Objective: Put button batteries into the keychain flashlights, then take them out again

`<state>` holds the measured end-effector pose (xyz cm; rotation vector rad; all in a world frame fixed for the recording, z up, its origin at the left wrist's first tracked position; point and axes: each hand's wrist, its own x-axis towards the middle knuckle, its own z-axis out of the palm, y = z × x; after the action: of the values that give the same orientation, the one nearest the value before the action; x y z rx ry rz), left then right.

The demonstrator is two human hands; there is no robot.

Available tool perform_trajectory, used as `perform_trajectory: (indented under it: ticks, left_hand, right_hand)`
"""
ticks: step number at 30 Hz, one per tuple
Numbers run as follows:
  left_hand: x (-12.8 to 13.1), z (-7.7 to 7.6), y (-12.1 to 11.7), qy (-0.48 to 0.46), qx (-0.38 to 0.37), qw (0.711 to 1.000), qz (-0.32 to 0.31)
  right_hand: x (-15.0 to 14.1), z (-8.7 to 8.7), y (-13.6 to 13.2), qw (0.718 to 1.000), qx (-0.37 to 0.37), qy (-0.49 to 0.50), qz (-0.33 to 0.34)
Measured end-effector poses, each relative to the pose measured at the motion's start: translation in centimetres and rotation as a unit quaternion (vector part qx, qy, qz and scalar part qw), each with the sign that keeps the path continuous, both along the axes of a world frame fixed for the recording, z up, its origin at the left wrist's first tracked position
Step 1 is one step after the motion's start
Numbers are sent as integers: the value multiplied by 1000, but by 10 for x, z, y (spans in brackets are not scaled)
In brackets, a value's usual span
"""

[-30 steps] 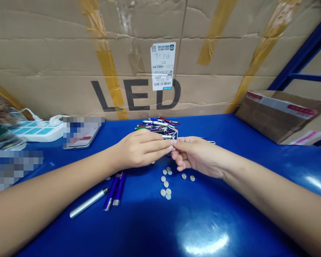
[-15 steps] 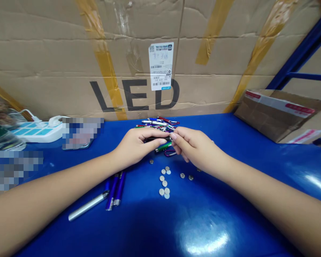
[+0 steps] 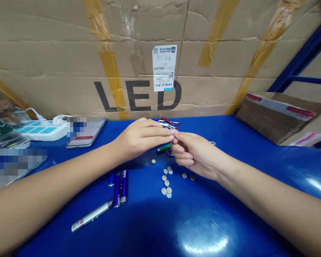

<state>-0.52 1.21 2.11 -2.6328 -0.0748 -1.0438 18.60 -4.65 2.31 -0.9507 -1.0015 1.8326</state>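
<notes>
My left hand (image 3: 139, 137) and my right hand (image 3: 195, 151) meet fingertip to fingertip above the middle of the blue table. Thumb and index finger pinch together on each; whatever lies between them is tiny and mostly hidden. The other right fingers are curled inward. Behind the hands is a pile of small metal penlights (image 3: 169, 122), some with carabiner clips, and a green penlight (image 3: 163, 148) shows just below the fingers. Several round button cells (image 3: 167, 183) lie scattered nearer to me. Blue tubes (image 3: 117, 191) and a silver penlight (image 3: 92, 216) rest below my left forearm.
A cardboard wall (image 3: 139, 64) marked LED closes off the back. On the left are a phone (image 3: 92, 137), a white power strip (image 3: 46, 131) and a clear plastic item (image 3: 29, 167). An open cardboard box (image 3: 273, 121) stands at right beside a blue metal frame (image 3: 302, 53).
My left fingers have straightened and lie flatter. My right hand has rolled, so its curled fingers show. The silver penlight has turned to show its printed side and buttons, and the camera view has shifted slightly.
</notes>
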Motion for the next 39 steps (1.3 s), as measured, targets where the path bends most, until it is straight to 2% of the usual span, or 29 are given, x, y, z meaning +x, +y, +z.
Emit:
perform_trajectory:
  ticks: [2, 3, 5, 7, 9, 13, 19, 21, 23, 25, 27, 30, 34, 37, 39]
  left_hand:
    - [7, -2, -3, -20, -76, 997, 8]
    - [11, -3, -5, -32, -127, 991, 31]
    - [18, -4, -9, -60, -248, 961, 104]
    - [22, -3, -12, -79, -337, 925, 159]
    - [24, -2, -14, -72, -372, 908, 177]
    - [24, -1, -16, -69, -380, 905, 178]
    - [31, -3, -23, -118, -459, 869, 142]
    - [31, -3, -26, -105, -434, 881, 158]
    - [29, -3, -26, -78, -360, 912, 180]
    - [25, -5, -22, -42, -245, 953, 176]
    - [20, -6, -17, 5, -124, 981, 151]
    - [15, -7, -8, 58, -14, 990, 127]
    - [14, -5, -4, 24, 1, 996, 90]
    - [17, -3, -6, -13, -32, 998, 57]
    - [19, -2, -9, -16, -79, 995, 59]
  right_hand:
    - [0, -1, 1, 1000, 13, -6, -20]
    - [0, -2, 2, 999, 23, -11, -30]
    - [1, -3, 4, 998, 46, -23, -48]
    - [2, -5, 5, 995, 66, -39, -57]
    - [2, -6, 7, 994, 79, -56, -58]
    - [2, -10, 8, 984, 135, -96, -58]
    - [5, -12, 6, 946, 237, -206, -76]
    - [6, -13, 6, 932, 260, -239, -83]
    - [5, -13, 5, 942, 241, -222, -74]
    - [3, -11, 5, 971, 172, -157, -51]
    - [1, -8, 4, 992, 89, -88, -29]
    - [0, -2, 3, 999, 15, -40, -15]
    - [1, 0, 4, 1000, 2, -28, -13]
    - [2, -1, 4, 1000, 9, -21, -10]
    - [2, -2, 4, 1000, 15, -18, -18]
